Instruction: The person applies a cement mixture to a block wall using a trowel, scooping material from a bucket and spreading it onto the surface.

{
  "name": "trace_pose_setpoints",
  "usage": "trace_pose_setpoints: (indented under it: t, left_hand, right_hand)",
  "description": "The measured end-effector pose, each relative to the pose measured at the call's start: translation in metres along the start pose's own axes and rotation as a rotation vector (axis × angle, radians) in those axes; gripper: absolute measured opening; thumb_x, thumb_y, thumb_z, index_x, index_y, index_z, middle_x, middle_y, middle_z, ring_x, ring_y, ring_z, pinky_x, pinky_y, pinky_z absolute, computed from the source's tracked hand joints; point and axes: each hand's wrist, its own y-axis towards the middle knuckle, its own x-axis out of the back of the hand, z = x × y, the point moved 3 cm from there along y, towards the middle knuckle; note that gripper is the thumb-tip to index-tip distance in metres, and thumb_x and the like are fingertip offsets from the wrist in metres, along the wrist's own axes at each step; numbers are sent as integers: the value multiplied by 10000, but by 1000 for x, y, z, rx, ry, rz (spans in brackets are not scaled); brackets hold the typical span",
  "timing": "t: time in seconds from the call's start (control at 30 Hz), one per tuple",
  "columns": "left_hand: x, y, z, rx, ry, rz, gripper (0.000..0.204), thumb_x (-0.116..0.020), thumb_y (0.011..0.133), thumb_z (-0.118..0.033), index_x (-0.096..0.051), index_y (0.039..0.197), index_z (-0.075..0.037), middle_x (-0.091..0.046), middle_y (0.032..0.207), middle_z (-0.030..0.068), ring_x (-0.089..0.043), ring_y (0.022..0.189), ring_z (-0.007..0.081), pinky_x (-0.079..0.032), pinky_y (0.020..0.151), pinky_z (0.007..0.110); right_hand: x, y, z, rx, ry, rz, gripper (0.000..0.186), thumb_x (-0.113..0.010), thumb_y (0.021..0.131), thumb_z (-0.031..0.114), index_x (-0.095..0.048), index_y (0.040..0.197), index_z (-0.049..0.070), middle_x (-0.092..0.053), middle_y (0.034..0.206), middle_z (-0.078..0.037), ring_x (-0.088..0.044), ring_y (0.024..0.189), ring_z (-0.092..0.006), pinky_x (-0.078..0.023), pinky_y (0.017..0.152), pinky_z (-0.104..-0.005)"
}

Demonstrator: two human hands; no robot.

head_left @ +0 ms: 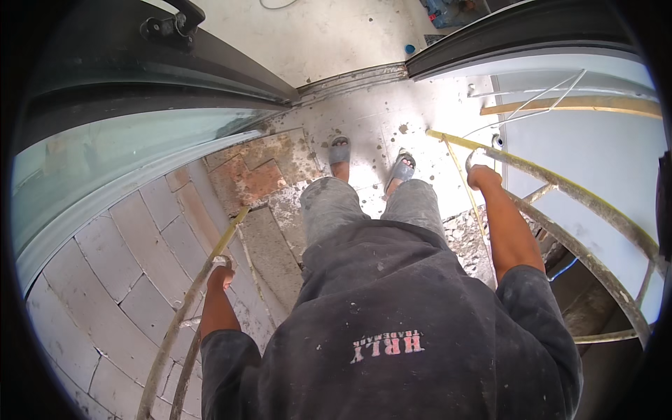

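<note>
My left hand [222, 274] is closed around a bar of a yellowish, dirt-spattered metal frame [178, 318] with cross rungs, low on my left. On my right, my right hand [481, 173] grips a similar metal frame [581, 183] near its far end. Its two curved-looking rails are joined by short rungs and run back past my arm. Something pale covers the fingers of both hands; whether it is glove or dust I cannot tell. My sandalled feet [401, 168] stand on the mud-spotted floor between the two frames. Where the frames' near ends rest is out of sight.
A dark-framed glass door [210, 70] stands at the far left, another dark frame [518, 35] at the far right, with a sill track [357, 80] between. Pale block wall [133, 259] lines the left. Rubble [467, 241] lies by my right leg. A wooden batten [574, 105] and wire are at right.
</note>
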Motion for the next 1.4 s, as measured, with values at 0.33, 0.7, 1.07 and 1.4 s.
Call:
trace_pose_setpoints:
  t: [0.33, 0.7, 1.07, 1.4]
  left_hand:
    - [-2, -40, -38, 0, 91, 3, 309, -576, 929, -239, -721, 892, 32, -722, 793, 175, -706, 709, 285, -540, 690, 422]
    - [-37, -65, -54, 61, 29, 54, 357, -630, 976, -323, -701, 893, 18, -656, 697, 148, -632, 589, 257, -491, 534, 444]
    - [-51, -72, -64, 67, -34, 90, 99, -640, 960, -98, -699, 1011, -36, -569, 616, 103, -539, 493, 212, -414, 445, 433]
    - [-22, -126, -118, 10, 142, 37, 370, -593, 1012, -340, -659, 873, -4, -615, 662, 116, -581, 564, 222, -480, 541, 426]
  right_hand:
    - [14, 5, -52, -17, 21, 12, 456, -560, 847, 78, -669, 1289, 112, -634, 1387, -111, -630, 1252, -304, -541, 965, -439]
    - [13, 4, -116, 25, 80, -64, 406, -544, 914, 140, -670, 1298, 96, -632, 1393, -119, -626, 1264, -299, -531, 984, -455]
    - [19, -3, -143, -11, 98, -59, 381, -635, 897, 155, -700, 1267, 97, -664, 1353, -107, -656, 1223, -296, -550, 914, -449]
    - [7, 13, -162, -24, 164, -116, 366, -646, 880, 150, -720, 1232, 79, -701, 1288, -114, -696, 1145, -294, -568, 829, -503]
